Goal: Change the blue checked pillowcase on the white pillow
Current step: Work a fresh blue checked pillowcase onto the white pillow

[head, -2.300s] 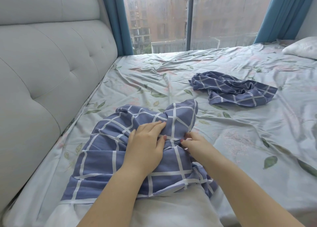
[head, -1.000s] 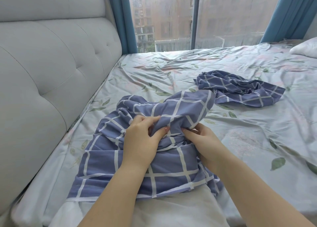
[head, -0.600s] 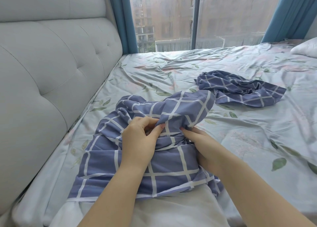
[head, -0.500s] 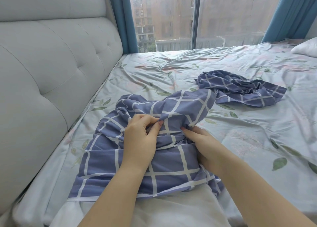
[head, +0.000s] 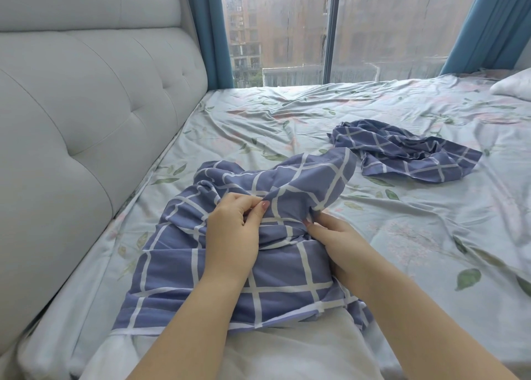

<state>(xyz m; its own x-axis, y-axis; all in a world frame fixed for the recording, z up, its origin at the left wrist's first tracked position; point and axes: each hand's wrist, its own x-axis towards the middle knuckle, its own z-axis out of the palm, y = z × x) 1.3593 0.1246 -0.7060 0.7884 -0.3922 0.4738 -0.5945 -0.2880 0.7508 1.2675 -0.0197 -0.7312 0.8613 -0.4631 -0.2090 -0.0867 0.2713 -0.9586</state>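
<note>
A blue checked pillowcase (head: 275, 270) covers the far part of a white pillow (head: 287, 351), whose near end sticks out bare at the bottom of the head view. The case's far end is bunched and loose. My left hand (head: 232, 236) pinches a fold of that cloth between thumb and fingers. My right hand (head: 336, 241) grips the bunched cloth just to the right, its fingertips tucked under a fold. A second blue checked pillowcase (head: 408, 152) lies crumpled farther back on the right.
Everything lies on a bed with a pale leaf-print sheet (head: 431, 236). A padded grey headboard (head: 71, 121) runs along the left. Behind are a window (head: 330, 29) with blue curtains (head: 488, 26); another white pillow (head: 514, 85) sits at the far right edge.
Both hands have gathered more of the pillowcase's far end toward me. The left hand went from lying flat on the cloth to pinching a fold.
</note>
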